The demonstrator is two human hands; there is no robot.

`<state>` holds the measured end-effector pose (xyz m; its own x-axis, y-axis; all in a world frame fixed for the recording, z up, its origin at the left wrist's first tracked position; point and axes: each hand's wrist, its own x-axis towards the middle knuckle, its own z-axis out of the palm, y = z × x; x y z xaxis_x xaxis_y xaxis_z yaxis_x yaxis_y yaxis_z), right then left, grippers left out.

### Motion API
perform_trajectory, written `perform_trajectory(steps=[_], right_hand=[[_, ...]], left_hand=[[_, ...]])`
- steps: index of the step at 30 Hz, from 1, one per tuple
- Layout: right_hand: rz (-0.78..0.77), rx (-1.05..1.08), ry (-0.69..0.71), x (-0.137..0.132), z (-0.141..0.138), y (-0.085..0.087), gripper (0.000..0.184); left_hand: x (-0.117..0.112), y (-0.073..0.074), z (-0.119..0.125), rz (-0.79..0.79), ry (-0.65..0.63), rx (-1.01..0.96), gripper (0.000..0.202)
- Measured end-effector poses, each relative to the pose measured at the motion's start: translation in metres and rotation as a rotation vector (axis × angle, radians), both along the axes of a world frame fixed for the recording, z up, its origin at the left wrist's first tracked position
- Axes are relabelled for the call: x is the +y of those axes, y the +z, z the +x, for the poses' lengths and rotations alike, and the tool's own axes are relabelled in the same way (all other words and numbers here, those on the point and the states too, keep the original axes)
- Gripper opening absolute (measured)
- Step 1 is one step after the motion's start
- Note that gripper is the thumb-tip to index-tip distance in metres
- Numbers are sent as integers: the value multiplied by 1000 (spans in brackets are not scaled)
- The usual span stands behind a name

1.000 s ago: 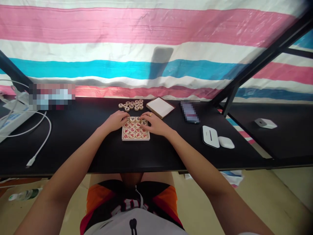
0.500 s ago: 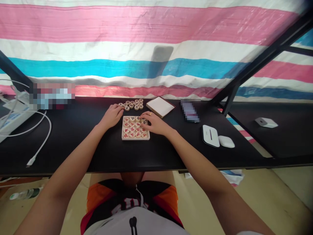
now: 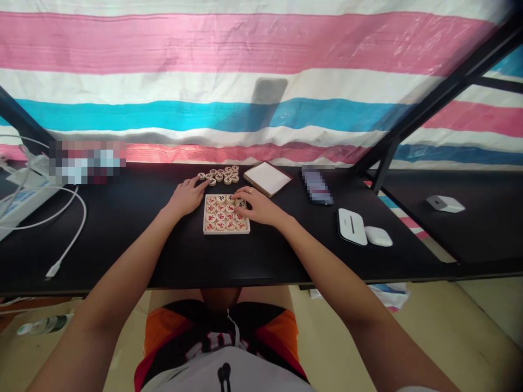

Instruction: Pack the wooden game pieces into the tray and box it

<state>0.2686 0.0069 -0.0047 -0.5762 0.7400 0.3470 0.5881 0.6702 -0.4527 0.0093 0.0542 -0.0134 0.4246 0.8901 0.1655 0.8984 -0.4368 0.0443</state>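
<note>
A shallow white tray (image 3: 226, 233) on the black desk holds rows of round Chinese chess pieces (image 3: 220, 216), mostly with red characters and some black ones along the far side. My right hand (image 3: 261, 207), with a ring on one finger, rests over the tray's far right corner. Its thumb and fingers are apart around the pieces there and partly cover them. Loose Chinese chess pieces (image 3: 219, 178) with black characters lie clustered behind the tray. My left hand (image 3: 188, 197) lies on the desk at the tray's far left, fingers stretched out, fingertips beside the nearest loose pieces.
A white-topped box lid (image 3: 268, 178) lies behind my right hand. Farther right are a blurred phone (image 3: 317, 185), a white device (image 3: 352, 227) and a white earbud case (image 3: 378, 236). A power strip (image 3: 18, 204) and a white cable (image 3: 79, 228) occupy the left.
My left hand has shifted slightly nearer to me, uncovering the leftmost loose piece. My right hand stays in place over the tray.
</note>
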Motion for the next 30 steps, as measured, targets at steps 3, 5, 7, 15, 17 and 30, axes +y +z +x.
perform_trajectory(steps=[3,5,7,15,17,30], right_hand=[[1,7,0,0,0,-1,29],[-1,6,0,1,0,-1,30],[-2,5,-2,1,0,-2,30],[-23,15,-18,0,0,-1,31],[-24,17,-18,1,0,-3,32],[-32,21,-32,4,0,-5,33]], left_hand=[[-2,1,1,-1,1,-11,47],[-2,3,1,14,-7,-24,45],[-3,4,2,34,-26,-34,42],[-5,11,2,56,-52,-47,30],[-6,12,1,45,-25,-42,27],[-8,18,1,-20,25,-176,15]])
